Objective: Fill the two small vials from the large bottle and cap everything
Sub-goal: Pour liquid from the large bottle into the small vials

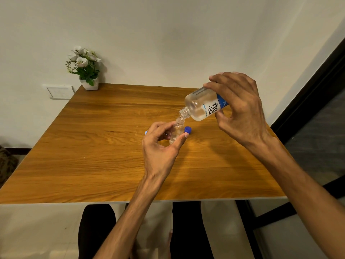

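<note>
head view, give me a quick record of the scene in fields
right hand: grips the large bottle, tilted mouth-down over the vial
left hand: pinches the small vial, upright on the table
vial: uncapped, partly filled
blue cap: on the table beside the vial
second vial: cannot tell
flower pot: far left corner

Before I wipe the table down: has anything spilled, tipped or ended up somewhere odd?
No spill shows on the table. The large bottle is tilted on purpose, its mouth over the small vial that stands upright. A blue cap lies loose beside the vial.
</note>
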